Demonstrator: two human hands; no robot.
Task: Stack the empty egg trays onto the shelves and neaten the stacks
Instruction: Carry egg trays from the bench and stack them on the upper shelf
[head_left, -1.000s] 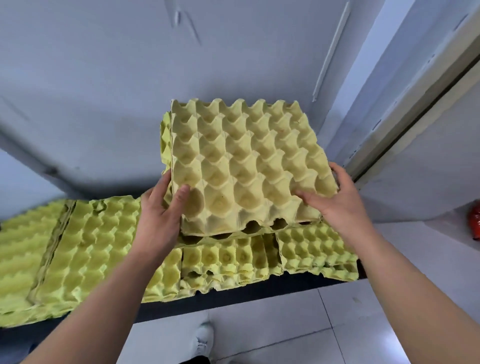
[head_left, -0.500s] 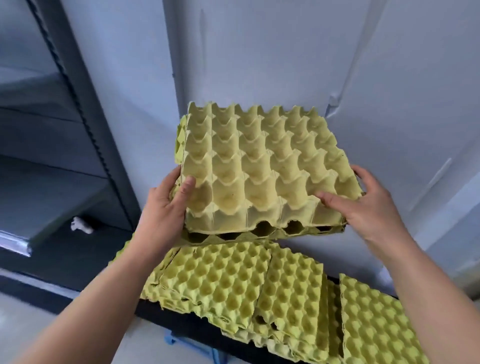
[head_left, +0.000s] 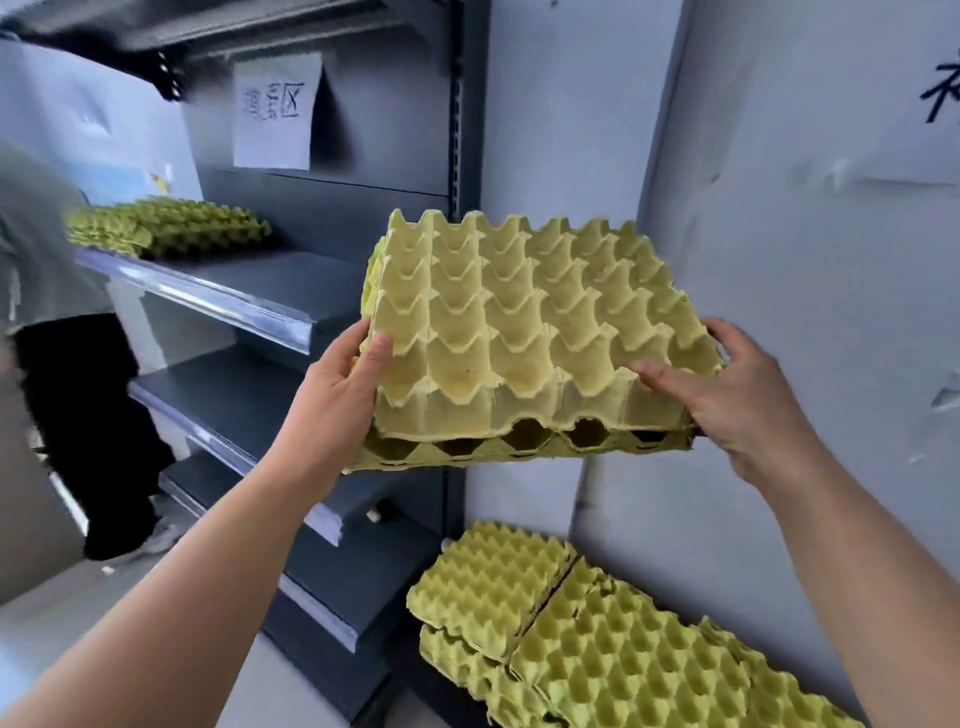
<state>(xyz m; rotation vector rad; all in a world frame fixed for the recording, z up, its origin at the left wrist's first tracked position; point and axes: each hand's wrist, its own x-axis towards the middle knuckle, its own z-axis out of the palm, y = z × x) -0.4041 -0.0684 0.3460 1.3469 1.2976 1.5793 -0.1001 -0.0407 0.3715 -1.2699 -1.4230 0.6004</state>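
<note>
Filling the space beyond the right hand (head_left: 737, 395) is a pale wall (head_left: 779, 260); black brush strokes (head_left: 940, 88) high on it are cut off and unreadable. Left of the left hand (head_left: 332, 400) rises a dark grey shelf unit (head_left: 291, 280), with another person (head_left: 67, 364) standing at its far end. Below the right hand lies a low heap of yellow-green trays (head_left: 597, 649), bumps up. Between the hands, clear of any shelf, hangs a small stack of egg trays (head_left: 530, 332), cups up; each hand grips one side, thumbs on top. Up-left, one shelf carries another tray stack (head_left: 171, 228); above it hangs a paper sheet (head_left: 275, 111), its handwriting too blurred to read.
</note>
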